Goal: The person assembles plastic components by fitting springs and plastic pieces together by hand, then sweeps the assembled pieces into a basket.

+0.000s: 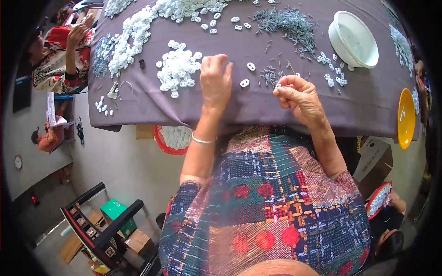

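My left hand (214,83) hovers at the right side of a heap of small white plastic pieces (177,66), fingers bent and thumb apart, with nothing visible in it. My right hand (301,99) is closed in a pinch on a small white piece (278,86). A thin brown stick (290,67) juts up from behind its fingers; whether the hand grips it is unclear. Between my hands lie two loose white oval pieces, each with two dark holes (244,83). Small grey pins (268,76) are scattered just beyond my right fingertips.
A larger pile of grey pins (290,27) and a white tub (354,41) stand farther back. Small white pieces (338,73) lie near the tub. A yellow plate (405,118) is at the right edge. Below the table sits a red basin (159,140). Other people work at both sides.
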Demonstrator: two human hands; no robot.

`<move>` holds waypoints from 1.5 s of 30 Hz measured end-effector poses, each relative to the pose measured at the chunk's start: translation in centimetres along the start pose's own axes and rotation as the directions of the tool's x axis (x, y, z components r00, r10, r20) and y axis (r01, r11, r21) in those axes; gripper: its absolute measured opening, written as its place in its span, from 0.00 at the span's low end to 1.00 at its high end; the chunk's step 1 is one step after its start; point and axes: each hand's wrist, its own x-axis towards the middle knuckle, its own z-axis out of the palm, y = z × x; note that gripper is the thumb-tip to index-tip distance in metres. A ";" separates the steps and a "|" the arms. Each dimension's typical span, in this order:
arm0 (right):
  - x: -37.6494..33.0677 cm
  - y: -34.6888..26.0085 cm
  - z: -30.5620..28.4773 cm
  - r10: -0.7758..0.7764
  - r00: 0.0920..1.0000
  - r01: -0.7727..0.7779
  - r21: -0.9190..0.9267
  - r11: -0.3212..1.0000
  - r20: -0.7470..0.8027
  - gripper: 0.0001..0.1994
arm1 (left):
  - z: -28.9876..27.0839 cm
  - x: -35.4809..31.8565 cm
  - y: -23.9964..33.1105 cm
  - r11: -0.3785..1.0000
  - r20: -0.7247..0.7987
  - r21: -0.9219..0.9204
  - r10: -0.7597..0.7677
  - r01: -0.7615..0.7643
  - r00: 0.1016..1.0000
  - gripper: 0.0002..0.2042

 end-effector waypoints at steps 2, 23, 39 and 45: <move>-0.1 0.2 0.3 -0.006 1.000 0.006 0.012 1.000 -0.021 0.06 | 0.3 0.9 -0.9 0.993 0.162 0.114 -0.013 -0.006 0.987 0.07; -1.5 0.2 2.4 -0.057 0.995 0.036 -0.249 0.968 -0.079 0.08 | -1.8 -4.7 5.2 0.366 0.548 -0.621 -0.429 0.693 0.718 0.09; -2.8 -0.9 4.8 -0.131 0.989 0.072 -0.529 0.846 -0.075 0.07 | -3.3 -5.8 7.8 0.440 0.492 -0.670 -0.340 0.598 0.801 0.11; -2.9 -0.7 4.8 -0.126 0.989 0.063 -0.531 0.845 -0.084 0.07 | -3.4 -5.8 8.1 0.443 0.492 -0.656 -0.362 0.611 0.792 0.12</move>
